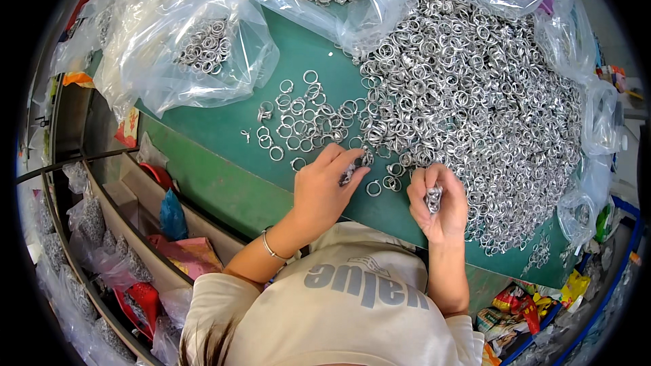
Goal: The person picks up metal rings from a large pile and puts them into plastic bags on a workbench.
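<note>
Metal rings (432, 198) fill the closed right hand (439, 207); left hand (324, 188) pinches 1 ring (348, 175).

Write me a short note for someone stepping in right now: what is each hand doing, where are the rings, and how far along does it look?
Left hand: fingers closed on a few metal rings at the edge of the spread.
Right hand: gripping a small stack of rings, raised just over the table.
Where things are: a big pile of loose rings covers the right of the green table; a thin scatter of single rings lies left of it.
Done: two clear bags at the back already hold rings.
Left: most rings are loose in the pile.
</note>
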A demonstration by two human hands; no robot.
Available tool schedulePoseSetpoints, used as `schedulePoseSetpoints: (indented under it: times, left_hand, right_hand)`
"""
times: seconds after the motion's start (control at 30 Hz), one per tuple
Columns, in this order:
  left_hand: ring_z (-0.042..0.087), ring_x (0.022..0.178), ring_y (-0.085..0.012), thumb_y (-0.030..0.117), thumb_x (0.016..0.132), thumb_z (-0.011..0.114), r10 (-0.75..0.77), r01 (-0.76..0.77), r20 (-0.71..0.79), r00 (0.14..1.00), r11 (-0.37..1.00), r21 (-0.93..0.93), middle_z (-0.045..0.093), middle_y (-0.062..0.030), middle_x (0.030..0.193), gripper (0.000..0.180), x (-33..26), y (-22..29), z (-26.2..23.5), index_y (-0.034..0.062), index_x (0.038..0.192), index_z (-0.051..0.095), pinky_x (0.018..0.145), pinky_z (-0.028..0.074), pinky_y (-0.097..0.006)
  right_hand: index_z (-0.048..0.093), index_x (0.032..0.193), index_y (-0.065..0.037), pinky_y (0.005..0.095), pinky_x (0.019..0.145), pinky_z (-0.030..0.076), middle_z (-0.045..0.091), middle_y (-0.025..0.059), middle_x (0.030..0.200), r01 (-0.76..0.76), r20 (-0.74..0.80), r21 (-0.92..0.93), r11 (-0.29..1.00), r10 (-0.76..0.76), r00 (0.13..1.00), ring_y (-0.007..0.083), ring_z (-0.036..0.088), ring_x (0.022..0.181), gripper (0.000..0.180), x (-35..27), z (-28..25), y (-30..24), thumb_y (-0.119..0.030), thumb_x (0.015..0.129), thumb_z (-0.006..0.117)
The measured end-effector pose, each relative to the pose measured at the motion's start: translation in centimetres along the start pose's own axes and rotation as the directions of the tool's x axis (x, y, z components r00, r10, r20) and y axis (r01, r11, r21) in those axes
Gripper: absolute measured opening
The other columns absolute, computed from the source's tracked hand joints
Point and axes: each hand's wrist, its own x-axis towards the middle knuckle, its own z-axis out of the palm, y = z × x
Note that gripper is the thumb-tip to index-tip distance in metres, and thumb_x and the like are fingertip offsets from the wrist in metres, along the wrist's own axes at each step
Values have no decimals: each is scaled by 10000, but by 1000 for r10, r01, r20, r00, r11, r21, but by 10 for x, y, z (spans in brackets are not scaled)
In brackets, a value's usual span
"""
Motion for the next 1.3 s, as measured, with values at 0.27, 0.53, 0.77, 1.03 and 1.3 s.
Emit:
schedulePoseSetpoints:
  times: [0.27,0.53,0.77,1.03,1.3]
  left_hand:
    - [576,621,-259,58,707,712,-40,40,-3,999,989,145,577,-69,775,197,4,-4,-5,75,890,641,543,457,-325]
    - [579,628,-250,29,712,698,-62,64,-28,998,996,58,592,-89,784,177,0,-9,-13,49,879,644,581,466,-307]
    - [508,575,-89,30,771,657,-79,230,281,956,800,-555,554,-15,759,281,1,-3,-26,31,1051,626,500,387,-217]
    - [522,554,-102,121,849,588,-113,667,657,745,140,-732,558,-55,810,360,-10,4,-16,-3,1183,533,428,368,-197]
    - [636,756,-185,211,891,563,-111,640,648,753,-103,-761,581,-116,918,208,-23,-16,-22,4,910,585,432,464,-210]
  right_hand:
    - [640,963,-32,286,431,413,571,52,720,209,263,-962,-178,-378,888,147,556,493,214,19,9,10,-43,752,672]
    - [635,855,-50,334,440,428,558,54,657,136,337,-865,-483,-359,870,220,550,481,91,28,12,26,-64,768,656]
    - [617,936,-9,182,394,277,519,12,606,-160,-230,-470,868,55,972,51,412,450,100,5,13,5,-78,873,582]
    - [623,942,-1,182,404,285,581,21,685,-243,-327,-570,785,55,944,37,416,473,107,-1,29,24,-42,847,597]
    - [647,930,-8,171,418,312,572,-2,661,-67,-206,-454,888,-31,978,61,475,488,124,6,10,13,-30,808,651]
